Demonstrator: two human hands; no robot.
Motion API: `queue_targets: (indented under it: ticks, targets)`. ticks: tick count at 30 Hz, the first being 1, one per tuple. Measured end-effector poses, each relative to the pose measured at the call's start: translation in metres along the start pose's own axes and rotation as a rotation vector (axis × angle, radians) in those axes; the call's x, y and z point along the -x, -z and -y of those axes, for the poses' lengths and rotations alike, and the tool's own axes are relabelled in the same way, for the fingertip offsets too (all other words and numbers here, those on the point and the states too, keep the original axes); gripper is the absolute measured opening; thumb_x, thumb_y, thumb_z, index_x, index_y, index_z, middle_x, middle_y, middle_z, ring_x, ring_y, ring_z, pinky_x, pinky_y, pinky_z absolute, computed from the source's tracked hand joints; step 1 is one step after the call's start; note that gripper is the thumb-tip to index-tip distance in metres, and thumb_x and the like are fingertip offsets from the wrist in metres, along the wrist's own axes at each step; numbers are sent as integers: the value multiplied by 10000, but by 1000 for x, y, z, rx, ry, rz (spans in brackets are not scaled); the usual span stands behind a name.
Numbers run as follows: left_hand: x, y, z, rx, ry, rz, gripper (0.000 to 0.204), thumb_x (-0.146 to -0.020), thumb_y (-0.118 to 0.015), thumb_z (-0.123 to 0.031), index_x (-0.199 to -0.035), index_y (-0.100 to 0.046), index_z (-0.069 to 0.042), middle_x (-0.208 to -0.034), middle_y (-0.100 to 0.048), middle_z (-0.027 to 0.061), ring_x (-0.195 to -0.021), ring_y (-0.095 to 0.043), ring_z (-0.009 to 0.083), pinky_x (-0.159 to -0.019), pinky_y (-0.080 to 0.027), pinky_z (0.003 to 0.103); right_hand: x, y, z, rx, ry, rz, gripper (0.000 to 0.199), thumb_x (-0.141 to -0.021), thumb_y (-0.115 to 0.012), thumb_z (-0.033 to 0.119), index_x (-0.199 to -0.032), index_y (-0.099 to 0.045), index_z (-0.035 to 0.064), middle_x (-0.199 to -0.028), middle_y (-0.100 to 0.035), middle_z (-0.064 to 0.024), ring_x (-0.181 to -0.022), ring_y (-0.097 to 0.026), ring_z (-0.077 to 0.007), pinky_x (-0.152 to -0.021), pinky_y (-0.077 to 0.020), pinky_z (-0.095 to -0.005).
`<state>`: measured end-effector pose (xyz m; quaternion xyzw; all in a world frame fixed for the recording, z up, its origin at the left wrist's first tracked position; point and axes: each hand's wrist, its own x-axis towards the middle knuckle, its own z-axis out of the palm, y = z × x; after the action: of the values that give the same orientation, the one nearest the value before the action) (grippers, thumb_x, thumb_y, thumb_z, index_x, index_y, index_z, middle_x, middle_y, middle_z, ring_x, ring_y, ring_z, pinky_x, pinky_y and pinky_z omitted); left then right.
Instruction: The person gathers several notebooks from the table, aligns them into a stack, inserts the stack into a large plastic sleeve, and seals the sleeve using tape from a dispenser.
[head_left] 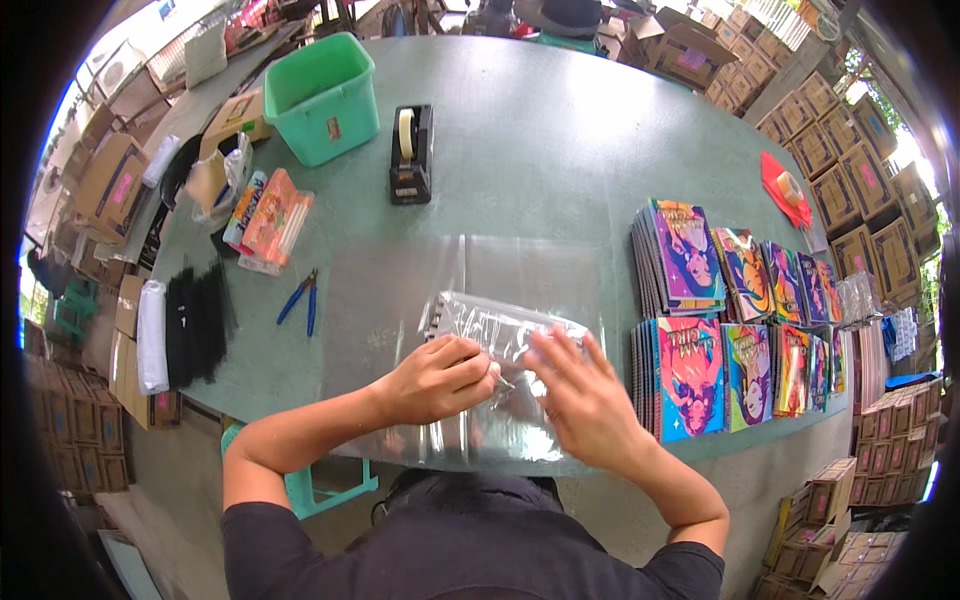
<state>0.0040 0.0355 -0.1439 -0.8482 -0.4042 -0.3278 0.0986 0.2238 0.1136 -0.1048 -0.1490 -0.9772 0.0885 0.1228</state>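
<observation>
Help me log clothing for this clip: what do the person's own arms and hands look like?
Short black sleeves end above the elbows; the forearms are bare. The left hand and right hand are ungloved, with no visible watch or bracelet.

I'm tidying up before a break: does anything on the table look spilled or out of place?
Nothing looks spilled. Mildly odd: a loose tape roll lies on red material by the table's right edge, away from the black tape dispenser.
</observation>
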Motion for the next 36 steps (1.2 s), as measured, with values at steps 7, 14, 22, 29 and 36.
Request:
queue_targets:
  ticks: [7, 14, 22, 29, 36]
  targets:
    - [9, -15, 6, -152, -64, -57, 114, -700, -646, -87, -789, -590, -44, -880, -538, 60, -872, -547, 191, -704, -510, 320, -45, -28, -21, 4, 5, -58, 494, -822, -621, 265, -1292, -500, 171, -1387, -433, -12, -1286, -385, -219, -1065, -260, -415]
    - [0, 0, 126, -72, 498, -368, 165, -798, -599, -80, -956, -627, -43, -918, -620, 96, -868, -570, 276, -805, -442, 376, -53, -11, -37, 38, 24, 102, 558, -772, -647, 218, -1307, -493, 247, -1405, -416, 54, -1318, -343, -225, -1063, -240, -455]
    - [63, -71, 342, 469, 1685, -464, 357, -802, -668, -372, -864, -691, -21, -702, -646, 92, -723, -604, 253, -769, -463, 369, -58, -14, -27, -32, 8, 93, 584, -720, -679, 199, -1280, -524, 255, -1395, -429, 77, -1247, -420, -222, -992, -300, -432]
    - [65, -80, 257, 742, 1554, -642, 188, -845, -633, -177, -752, -646, -15, -612, -594, 36, -545, -535, 102, -485, -398, 265, -57, -9, -31, -77, -8, 143, 598, -711, -694, 158, -1280, -517, 208, -1397, -426, 51, -1232, -417, -233, -969, -311, -428]
    - [39, 7, 178, 325, 1300, -389, 313, -880, -606, -292, -683, -617, -48, -523, -542, 3, -452, -465, 53, -407, -334, 211, -56, -12, -38, -109, 16, 127, 621, -713, -682, 123, -1301, -494, 194, -1408, -413, 31, -1222, -423, -247, -973, -318, -431]
